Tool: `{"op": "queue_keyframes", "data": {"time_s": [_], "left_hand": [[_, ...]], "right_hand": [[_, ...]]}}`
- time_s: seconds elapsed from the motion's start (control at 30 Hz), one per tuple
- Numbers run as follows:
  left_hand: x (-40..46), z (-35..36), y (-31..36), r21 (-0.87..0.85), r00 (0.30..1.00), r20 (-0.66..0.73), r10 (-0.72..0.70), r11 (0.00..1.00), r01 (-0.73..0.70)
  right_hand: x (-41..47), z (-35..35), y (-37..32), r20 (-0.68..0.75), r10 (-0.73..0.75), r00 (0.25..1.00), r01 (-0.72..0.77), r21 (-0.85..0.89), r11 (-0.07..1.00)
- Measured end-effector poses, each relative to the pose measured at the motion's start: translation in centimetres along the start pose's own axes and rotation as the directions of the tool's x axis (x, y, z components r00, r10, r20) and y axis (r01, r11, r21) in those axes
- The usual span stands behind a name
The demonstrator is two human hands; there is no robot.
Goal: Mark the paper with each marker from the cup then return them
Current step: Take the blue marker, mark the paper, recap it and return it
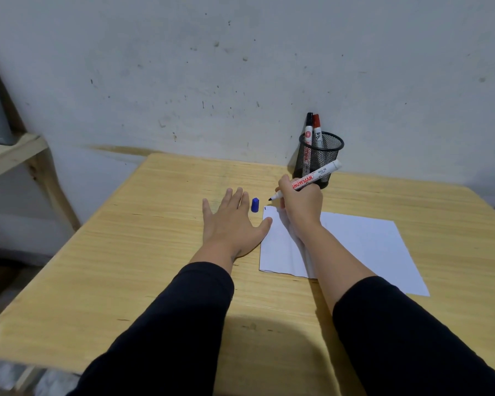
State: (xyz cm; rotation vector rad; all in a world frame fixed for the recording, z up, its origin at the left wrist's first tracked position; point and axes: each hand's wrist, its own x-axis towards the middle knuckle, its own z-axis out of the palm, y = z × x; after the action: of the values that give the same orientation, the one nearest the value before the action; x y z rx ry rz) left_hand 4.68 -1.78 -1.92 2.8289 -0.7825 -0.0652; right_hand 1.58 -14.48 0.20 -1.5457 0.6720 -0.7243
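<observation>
Now uncapped marker (315, 180) above paper (355, 241)

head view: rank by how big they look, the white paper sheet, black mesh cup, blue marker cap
1. white paper sheet
2. black mesh cup, farther from the camera, so perhaps understated
3. blue marker cap

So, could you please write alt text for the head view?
A right hand holds an uncapped white marker above the corner of a white paper sheet. The left hand lies flat beside a blue cap; two markers stand in a black mesh cup.
</observation>
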Motion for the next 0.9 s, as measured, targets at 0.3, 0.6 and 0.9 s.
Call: {"op": "queue_keyframes", "data": {"time_s": [0.3, 0.6, 0.9], "left_hand": [[-0.4, -0.7, 0.2, -0.208, 0.935, -0.348, 0.07, 0.967, -0.15], [-0.2, -3.6, 2.4, -0.833, 0.899, -0.334, -0.284, 0.534, -0.141], [-0.7, -7.9, 5.9, -0.976, 0.95, -0.211, -0.229, -0.006, -0.218]], "right_hand": [[0.4, -0.2, -0.3, 0.088, 0.155, 0.984, -0.173, 0.254, 0.952], [0.2, -1.9, -3.7, 0.107, 0.05, 0.993, -0.074, 0.235, 0.969], [-0.6, -4.3, -9.7, 0.056, -0.074, 0.996, 0.06, 0.225, 0.972]]}}
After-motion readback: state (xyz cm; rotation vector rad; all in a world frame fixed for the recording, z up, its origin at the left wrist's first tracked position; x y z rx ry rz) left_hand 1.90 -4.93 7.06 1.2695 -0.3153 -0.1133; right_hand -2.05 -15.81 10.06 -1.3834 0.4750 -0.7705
